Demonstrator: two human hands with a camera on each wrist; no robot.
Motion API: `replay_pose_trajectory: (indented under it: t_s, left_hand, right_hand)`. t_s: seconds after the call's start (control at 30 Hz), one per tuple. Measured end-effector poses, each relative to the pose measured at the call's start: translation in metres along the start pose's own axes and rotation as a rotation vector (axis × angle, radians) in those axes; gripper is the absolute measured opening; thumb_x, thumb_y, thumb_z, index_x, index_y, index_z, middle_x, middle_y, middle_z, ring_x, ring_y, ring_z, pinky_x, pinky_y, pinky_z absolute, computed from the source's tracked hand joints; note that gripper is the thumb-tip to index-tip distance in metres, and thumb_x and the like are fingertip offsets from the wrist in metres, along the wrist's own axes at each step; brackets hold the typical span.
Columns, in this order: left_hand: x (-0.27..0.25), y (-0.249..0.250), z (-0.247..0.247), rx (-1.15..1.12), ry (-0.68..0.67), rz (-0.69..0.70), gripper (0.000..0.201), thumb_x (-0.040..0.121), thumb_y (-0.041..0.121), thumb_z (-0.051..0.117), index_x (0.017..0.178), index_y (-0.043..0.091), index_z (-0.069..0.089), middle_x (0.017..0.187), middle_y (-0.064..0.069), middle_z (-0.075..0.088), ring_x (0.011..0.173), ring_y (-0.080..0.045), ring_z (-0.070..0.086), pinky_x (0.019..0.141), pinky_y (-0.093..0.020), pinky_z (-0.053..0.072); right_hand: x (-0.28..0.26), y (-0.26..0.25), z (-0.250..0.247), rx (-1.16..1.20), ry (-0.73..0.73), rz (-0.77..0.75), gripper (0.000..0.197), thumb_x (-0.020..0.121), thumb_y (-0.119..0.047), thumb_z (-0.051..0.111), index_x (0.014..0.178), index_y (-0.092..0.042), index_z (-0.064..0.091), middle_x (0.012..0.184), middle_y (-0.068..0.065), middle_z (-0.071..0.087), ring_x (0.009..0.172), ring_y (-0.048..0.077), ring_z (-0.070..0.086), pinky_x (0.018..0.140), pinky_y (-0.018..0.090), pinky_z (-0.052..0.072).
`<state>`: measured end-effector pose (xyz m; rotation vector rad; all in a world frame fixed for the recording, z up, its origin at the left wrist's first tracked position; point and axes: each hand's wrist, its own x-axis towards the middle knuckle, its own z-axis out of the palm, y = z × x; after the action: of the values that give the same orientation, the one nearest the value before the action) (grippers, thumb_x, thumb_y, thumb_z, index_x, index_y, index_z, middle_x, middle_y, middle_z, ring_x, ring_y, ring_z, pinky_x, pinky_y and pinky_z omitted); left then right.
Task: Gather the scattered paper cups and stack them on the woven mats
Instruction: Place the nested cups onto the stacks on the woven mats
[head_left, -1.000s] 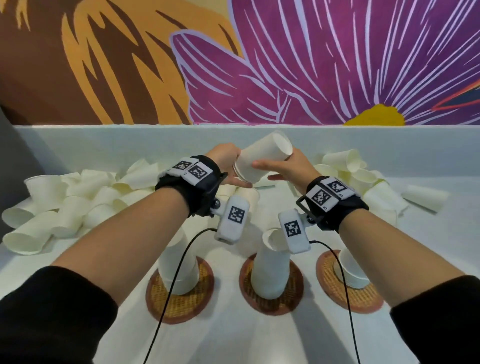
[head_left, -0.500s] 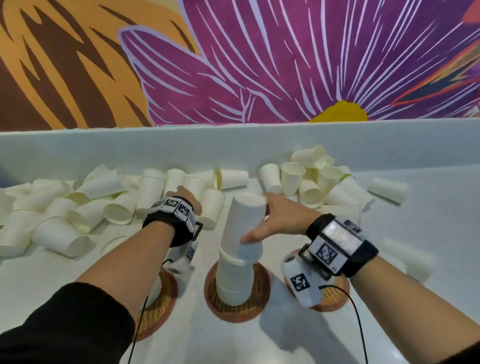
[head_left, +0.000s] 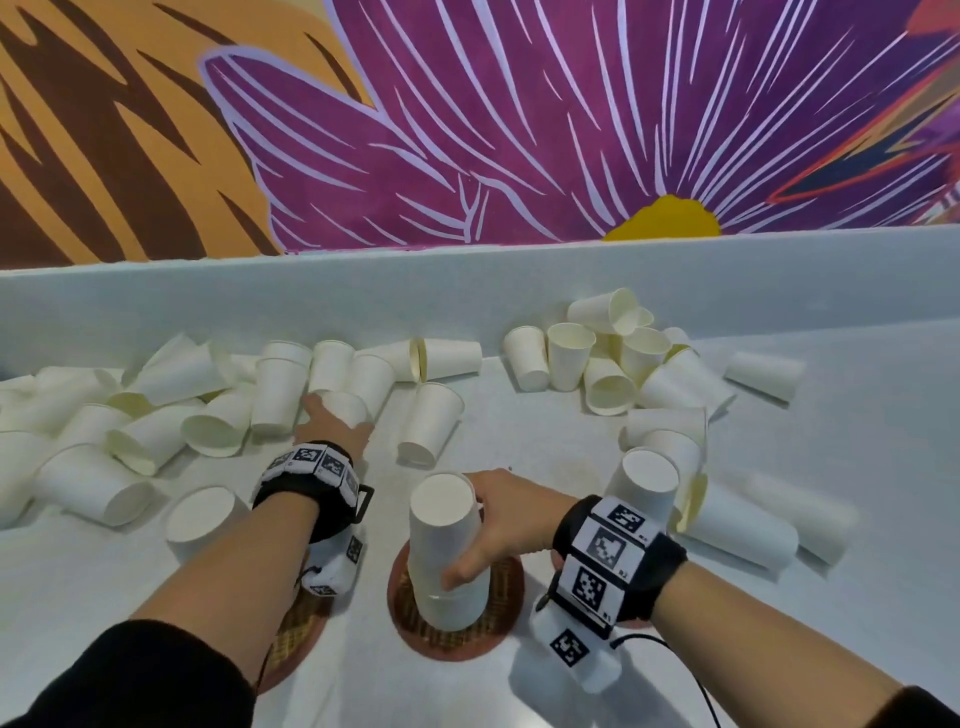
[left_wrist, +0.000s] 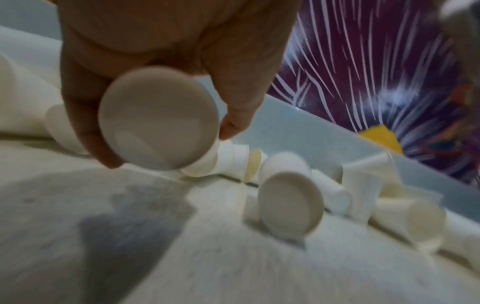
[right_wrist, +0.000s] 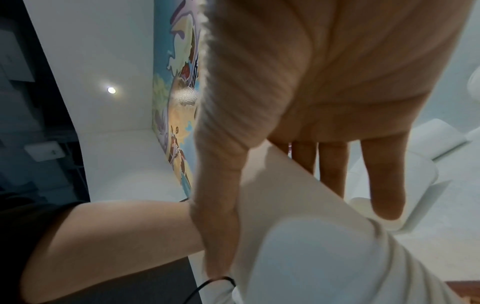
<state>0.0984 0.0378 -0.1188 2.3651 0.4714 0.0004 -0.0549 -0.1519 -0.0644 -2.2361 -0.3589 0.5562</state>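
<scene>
Currently right hand (head_left: 506, 525) clasps the top cup on the middle-mat stack (head_left: 447, 551), seating it; left hand (head_left: 332, 423) fingers grasp a loose cup (left_wrist: 158, 118) mid-desk, likely stacked next.

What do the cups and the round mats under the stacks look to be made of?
Cups: thin matte white paper, apparently, with rolled rims and creamy insides. Middle mat: woven natural fibre, perhaps rattan or straw, going by its gridded tan weave and reddish-brown border.

cup stack (head_left: 447, 545) on middle mat (head_left: 498, 626) — loose cups (head_left: 291, 395) behind
</scene>
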Motion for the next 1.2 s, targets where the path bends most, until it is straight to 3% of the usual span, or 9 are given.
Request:
replay_pose_trajectory:
  t_s: [0.17, 0.3, 0.37, 0.47, 0.6, 0.77, 0.97, 1.1, 1.2]
  left_hand:
    - [-0.014, 0.038, -0.033, -0.269, 0.014, 0.047, 0.072, 0.079, 0.039, 0.068, 0.135, 0.007, 0.037, 0.121, -0.016, 0.056, 0.104, -0.034, 0.058, 0.072, -0.032, 0.045]
    - [-0.028, 0.078, -0.057, -0.406, -0.252, 0.233, 0.049, 0.076, 0.039, 0.071, 0.116, 0.015, 0.057, 0.106, -0.01, 0.064, 0.081, -0.025, 0.066, 0.048, -0.023, 0.045]
    - [-0.039, 0.093, -0.059, -0.408, -0.458, 0.324, 0.034, 0.081, 0.039, 0.068, 0.106, 0.017, 0.062, 0.091, -0.006, 0.067, 0.067, -0.019, 0.065, 0.052, -0.022, 0.045]
    - [-0.056, 0.113, -0.05, -0.441, -0.623, 0.393, 0.03, 0.089, 0.048, 0.055, 0.096, 0.02, 0.061, 0.085, -0.007, 0.067, 0.066, -0.02, 0.063, 0.055, -0.023, 0.047]
    - [-0.045, 0.114, -0.025, -0.43, -0.602, 0.292, 0.058, 0.093, 0.062, 0.029, 0.11, 0.013, 0.056, 0.098, -0.009, 0.064, 0.086, -0.025, 0.063, 0.068, -0.031, 0.05]
    - [-0.011, 0.072, 0.016, 0.246, -0.408, 0.403, 0.049, 0.082, 0.042, 0.067, 0.119, 0.013, 0.055, 0.124, -0.01, 0.06, 0.112, -0.027, 0.057, 0.093, -0.032, 0.045]
    - [-0.004, 0.045, 0.043, 0.312, -0.447, 0.389, 0.074, 0.075, 0.034, 0.075, 0.135, 0.016, 0.035, 0.13, -0.012, 0.054, 0.114, -0.031, 0.055, 0.096, -0.04, 0.045]
    - [0.0, 0.046, 0.033, -0.1, -0.501, 0.214, 0.049, 0.079, 0.025, 0.073, 0.119, 0.023, 0.045, 0.106, -0.012, 0.058, 0.079, -0.026, 0.062, 0.065, -0.033, 0.054]
    - [0.005, 0.057, 0.012, -0.501, -0.563, 0.066, 0.026, 0.083, 0.017, 0.068, 0.104, 0.021, 0.053, 0.107, -0.014, 0.057, 0.071, -0.027, 0.062, 0.059, -0.03, 0.056]
  right_hand:
    - [-0.003, -0.008, -0.032, 0.042, -0.061, -0.025, 0.08, 0.07, -0.041, 0.077, 0.138, -0.027, 0.038, 0.138, -0.007, 0.049, 0.126, 0.012, 0.046, 0.111, 0.038, 0.035]
    - [0.008, -0.02, -0.069, 0.275, 0.505, -0.02, 0.073, 0.078, -0.055, 0.062, 0.137, -0.016, 0.042, 0.129, -0.002, 0.053, 0.117, 0.014, 0.053, 0.104, 0.033, 0.043]
    - [0.02, -0.02, -0.079, 0.323, 0.671, 0.03, 0.062, 0.085, -0.043, 0.063, 0.134, -0.011, 0.044, 0.121, 0.0, 0.054, 0.109, 0.016, 0.055, 0.092, 0.028, 0.046]
    - [0.033, -0.019, -0.086, 0.403, 0.62, 0.016, 0.04, 0.09, -0.023, 0.06, 0.125, -0.006, 0.054, 0.104, 0.003, 0.058, 0.085, 0.013, 0.056, 0.065, 0.018, 0.04]
    - [0.035, -0.015, -0.096, 0.452, 0.718, 0.05, 0.031, 0.094, -0.011, 0.049, 0.123, 0.0, 0.056, 0.103, 0.007, 0.054, 0.093, 0.021, 0.049, 0.074, 0.026, 0.04]
    - [0.032, 0.0, -0.1, 0.207, 0.702, 0.249, 0.024, 0.093, -0.005, 0.038, 0.101, 0.005, 0.059, 0.088, 0.011, 0.045, 0.084, 0.021, 0.041, 0.063, 0.027, 0.031]
    - [0.038, 0.008, -0.103, 0.168, 0.705, 0.341, 0.012, 0.09, -0.002, 0.038, 0.082, -0.004, 0.048, 0.065, 0.003, 0.036, 0.074, 0.022, 0.038, 0.05, 0.024, 0.024]
    - [0.039, 0.009, -0.11, 0.19, 0.731, 0.366, 0.017, 0.091, -0.002, 0.036, 0.087, -0.005, 0.053, 0.078, 0.007, 0.045, 0.083, 0.023, 0.04, 0.055, 0.025, 0.029]
    - [0.037, 0.009, -0.117, 0.2, 0.759, 0.378, 0.016, 0.091, 0.0, 0.035, 0.089, -0.005, 0.05, 0.082, 0.009, 0.046, 0.084, 0.023, 0.039, 0.053, 0.023, 0.028]
